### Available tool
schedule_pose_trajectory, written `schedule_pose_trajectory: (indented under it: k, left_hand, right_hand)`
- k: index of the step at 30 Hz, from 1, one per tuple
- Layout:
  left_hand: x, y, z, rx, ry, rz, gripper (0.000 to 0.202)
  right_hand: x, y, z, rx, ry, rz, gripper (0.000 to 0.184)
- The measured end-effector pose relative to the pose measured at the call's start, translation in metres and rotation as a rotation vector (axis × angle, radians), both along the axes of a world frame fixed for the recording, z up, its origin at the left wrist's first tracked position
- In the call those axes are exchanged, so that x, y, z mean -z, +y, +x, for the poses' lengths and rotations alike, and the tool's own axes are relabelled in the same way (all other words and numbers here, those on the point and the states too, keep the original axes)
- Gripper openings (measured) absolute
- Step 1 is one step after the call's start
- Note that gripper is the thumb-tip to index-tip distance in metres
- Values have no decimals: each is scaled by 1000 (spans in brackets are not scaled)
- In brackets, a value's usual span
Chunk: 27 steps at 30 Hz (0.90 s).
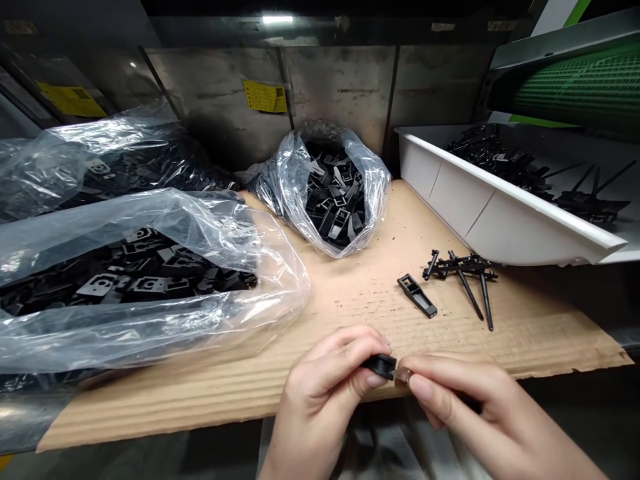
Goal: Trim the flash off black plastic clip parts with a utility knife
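My left hand (327, 383) pinches a small black plastic part (383, 365) between thumb and fingers, low in the middle of the view. My right hand (465, 400) meets it from the right, fingers closed on the same part, with a small brownish bit at its fingertips. A loose black clip (417, 295) lies on the cardboard sheet (350, 293) just beyond the hands. A black sprue with long stems (465, 273) lies to the right of the clip.
Three clear plastic bags hold black parts: a big one (150, 280) at left, another (100, 167) behind it, an open one (330, 187) at centre back. A white tray (490, 207) of black sprues stands at right, below a green conveyor (575, 87). Metal panels close the back.
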State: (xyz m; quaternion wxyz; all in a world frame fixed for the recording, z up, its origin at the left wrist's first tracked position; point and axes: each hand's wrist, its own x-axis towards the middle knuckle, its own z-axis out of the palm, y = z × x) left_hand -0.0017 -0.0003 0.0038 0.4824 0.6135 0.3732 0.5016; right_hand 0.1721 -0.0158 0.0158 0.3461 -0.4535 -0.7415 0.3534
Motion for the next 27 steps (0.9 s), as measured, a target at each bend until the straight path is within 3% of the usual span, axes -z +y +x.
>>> schedule_pose_trajectory:
  k: [4, 5, 6, 8, 11, 13, 18, 27]
  left_hand:
    - [-1, 2, -1, 11, 37, 43, 28]
    - [-1, 2, -2, 5, 47, 45, 27]
    - [0, 2, -2, -2, 57, 39, 25]
    - [0, 2, -2, -30, 78, 4, 19]
    - [-1, 0, 0, -56, 93, -37, 14]
    - [-1, 0, 1, -61, 95, -39, 14]
    - [-1, 1, 1, -51, 104, -19, 18]
    - [0, 4, 0, 12, 78, -26, 19]
  right_hand:
    - [-9, 0, 11, -218, 237, -718, 20]
    - [-9, -1, 14, -216, 316, -798, 19]
    - [-7, -3, 16, -175, 367, -784, 17]
    - [0, -6, 20, -46, 339, -468, 18]
    - [12, -9, 21, 79, 10, 179, 42]
    - [16, -9, 19, 86, -201, 374, 42]
    - [14, -7, 8, 42, -304, 393, 27]
    - [16, -10, 1, 171, -356, 486, 20]
